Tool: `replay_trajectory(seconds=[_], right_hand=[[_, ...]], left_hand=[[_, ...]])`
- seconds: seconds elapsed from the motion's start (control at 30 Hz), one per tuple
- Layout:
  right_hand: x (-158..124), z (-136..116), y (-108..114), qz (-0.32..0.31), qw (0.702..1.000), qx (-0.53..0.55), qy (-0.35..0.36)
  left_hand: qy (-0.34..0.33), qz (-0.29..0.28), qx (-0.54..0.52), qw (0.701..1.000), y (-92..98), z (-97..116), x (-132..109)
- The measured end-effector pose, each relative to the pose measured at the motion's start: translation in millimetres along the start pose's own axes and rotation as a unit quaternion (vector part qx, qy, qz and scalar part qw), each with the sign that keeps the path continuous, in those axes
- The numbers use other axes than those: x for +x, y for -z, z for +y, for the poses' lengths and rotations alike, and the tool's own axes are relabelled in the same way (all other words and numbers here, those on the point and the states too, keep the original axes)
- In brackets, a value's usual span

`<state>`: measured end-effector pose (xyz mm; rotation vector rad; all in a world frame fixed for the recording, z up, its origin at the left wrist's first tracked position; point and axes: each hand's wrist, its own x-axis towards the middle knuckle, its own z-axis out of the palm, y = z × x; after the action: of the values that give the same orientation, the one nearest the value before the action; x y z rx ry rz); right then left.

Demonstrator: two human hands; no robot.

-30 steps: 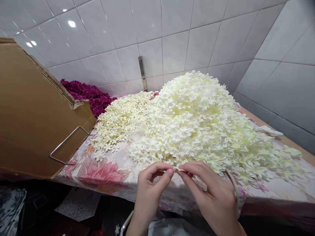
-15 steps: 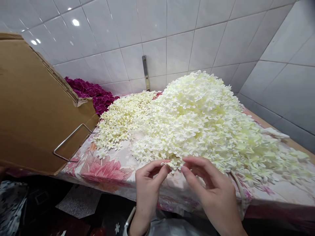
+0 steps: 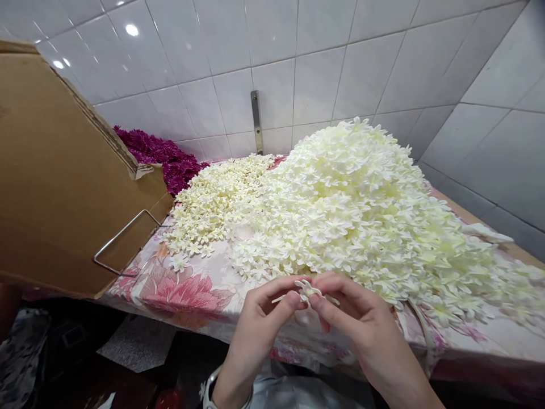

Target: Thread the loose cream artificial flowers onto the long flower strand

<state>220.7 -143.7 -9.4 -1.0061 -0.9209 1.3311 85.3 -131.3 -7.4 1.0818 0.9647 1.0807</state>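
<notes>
A small white flower (image 3: 308,289) with a pale yellow centre is pinched between the fingertips of both hands, close to the table's front edge. My left hand (image 3: 268,309) closes on its left side with thumb and index finger. On the other side, my right hand (image 3: 355,312) grips it the same way; the two sets of fingertips nearly touch. Just beyond my hands rises a large heap of white flowers (image 3: 340,199). A lower pile of smaller cream flowers (image 3: 221,196) adjoins it on the left.
A floral tablecloth (image 3: 187,292) covers the table. At left stand a cardboard box (image 3: 63,182) and a bent metal wire frame (image 3: 119,236). Purple flowers (image 3: 170,162) lie behind the box. A metal strip (image 3: 256,122) is fixed to the tiled wall (image 3: 319,85).
My right hand has moved left to meet my left hand, and both now pinch the flower. The view has shifted slightly.
</notes>
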Motion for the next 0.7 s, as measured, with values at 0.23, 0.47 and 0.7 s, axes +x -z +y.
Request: replay_trajectory(seconds=[0.23, 0.47, 0.7], right_hand=[[-0.7, 1.8, -3.5, 0.035, 0.998, -0.027, 0.044], [-4.2, 2.3, -2.6, 0.074, 0.992, -0.083, 0.066], [-6.7, 0.6, -3.1, -0.024, 0.990, -0.127, 0.059]], left_hand=[[0.030, 0.070, -0.088, 0.993, -0.7, -1.8, -1.1], [0.029, 0.096, -0.129, 0.987, 5.2, -6.7, -1.8], [0.043, 0.076, -0.161, 0.983, 9.5, -6.3, -1.7]])
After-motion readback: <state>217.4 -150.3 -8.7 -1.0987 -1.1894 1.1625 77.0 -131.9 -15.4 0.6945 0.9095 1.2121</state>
